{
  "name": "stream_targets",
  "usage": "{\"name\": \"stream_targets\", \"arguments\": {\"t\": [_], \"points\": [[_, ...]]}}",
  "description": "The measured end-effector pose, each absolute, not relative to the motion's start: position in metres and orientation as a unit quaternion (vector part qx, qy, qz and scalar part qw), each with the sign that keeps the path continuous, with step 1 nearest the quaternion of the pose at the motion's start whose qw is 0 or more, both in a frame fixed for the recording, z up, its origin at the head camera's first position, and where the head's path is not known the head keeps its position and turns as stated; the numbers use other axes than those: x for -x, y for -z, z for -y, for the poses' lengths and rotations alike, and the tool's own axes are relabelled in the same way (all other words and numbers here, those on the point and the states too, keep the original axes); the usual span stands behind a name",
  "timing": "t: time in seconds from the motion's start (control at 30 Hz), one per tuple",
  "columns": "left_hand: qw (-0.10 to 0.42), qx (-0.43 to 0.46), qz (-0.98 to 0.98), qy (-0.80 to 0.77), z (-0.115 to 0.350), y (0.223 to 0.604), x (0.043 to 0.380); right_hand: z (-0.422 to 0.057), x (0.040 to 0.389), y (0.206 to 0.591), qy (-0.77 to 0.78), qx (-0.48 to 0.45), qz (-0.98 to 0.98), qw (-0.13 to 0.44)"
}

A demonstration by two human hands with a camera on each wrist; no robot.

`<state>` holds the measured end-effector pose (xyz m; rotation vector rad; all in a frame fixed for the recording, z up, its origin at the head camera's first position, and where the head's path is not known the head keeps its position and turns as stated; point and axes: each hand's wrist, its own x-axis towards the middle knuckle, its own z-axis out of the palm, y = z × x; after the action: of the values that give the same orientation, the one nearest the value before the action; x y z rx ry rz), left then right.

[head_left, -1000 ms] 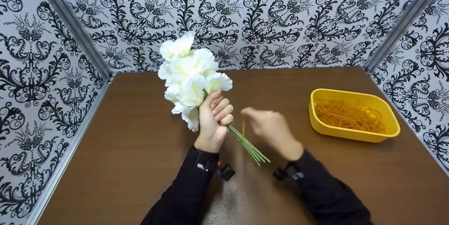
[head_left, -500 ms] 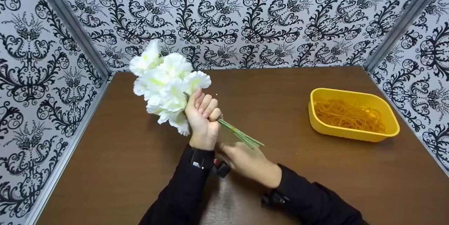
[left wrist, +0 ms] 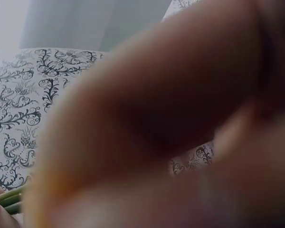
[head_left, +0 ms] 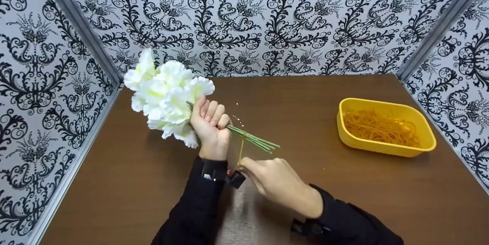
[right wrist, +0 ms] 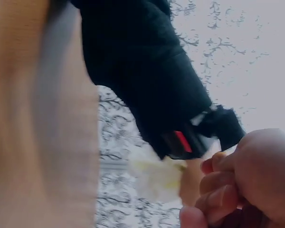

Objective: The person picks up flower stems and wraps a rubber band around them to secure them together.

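Observation:
My left hand [head_left: 212, 126] grips a bunch of white artificial flowers [head_left: 164, 96] by the green stems [head_left: 256, 140], with the blooms pointing up and left. A yellow rubber band [head_left: 242, 149] loops round the stems just below that fist and is stretched down toward me. My right hand [head_left: 279, 182] pinches the stretched end of the band, close to the left wrist. In the left wrist view, blurred fingers [left wrist: 147, 104] of the right hand fill most of the picture. In the right wrist view, curled fingers [right wrist: 218, 190] show near the left sleeve [right wrist: 137, 71], with the blooms blurred behind.
A yellow plastic tub [head_left: 386, 149] holding many loose rubber bands [head_left: 376, 128] stands at the right of the brown table [head_left: 305, 111]. Patterned black-and-white panels [head_left: 244, 23] with grey metal corner posts enclose the back and sides.
The left hand and bouquet have moved left and the stems lie flatter. The right hand has swung from right of the stems to below them, drawing the rubber band toward the person.

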<state>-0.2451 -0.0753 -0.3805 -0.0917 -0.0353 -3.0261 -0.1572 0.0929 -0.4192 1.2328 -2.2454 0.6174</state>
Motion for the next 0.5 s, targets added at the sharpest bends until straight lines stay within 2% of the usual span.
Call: {"name": "stream_targets", "arguments": {"t": [0.13,0.33,0.5], "points": [[0.053,0.042,0.013,0.998,0.075,0.381,0.244,-0.101,0.154,0.407,-0.226,-0.443,0.817,0.293],[0.046,0.056,0.082,0.994,0.069,0.382,0.243,-0.116,0.152,0.386,-0.268,-0.456,0.786,0.321],[-0.003,0.093,0.137,0.986,0.065,0.38,0.24,-0.137,0.164,0.371,-0.319,-0.43,0.767,0.355]]}}
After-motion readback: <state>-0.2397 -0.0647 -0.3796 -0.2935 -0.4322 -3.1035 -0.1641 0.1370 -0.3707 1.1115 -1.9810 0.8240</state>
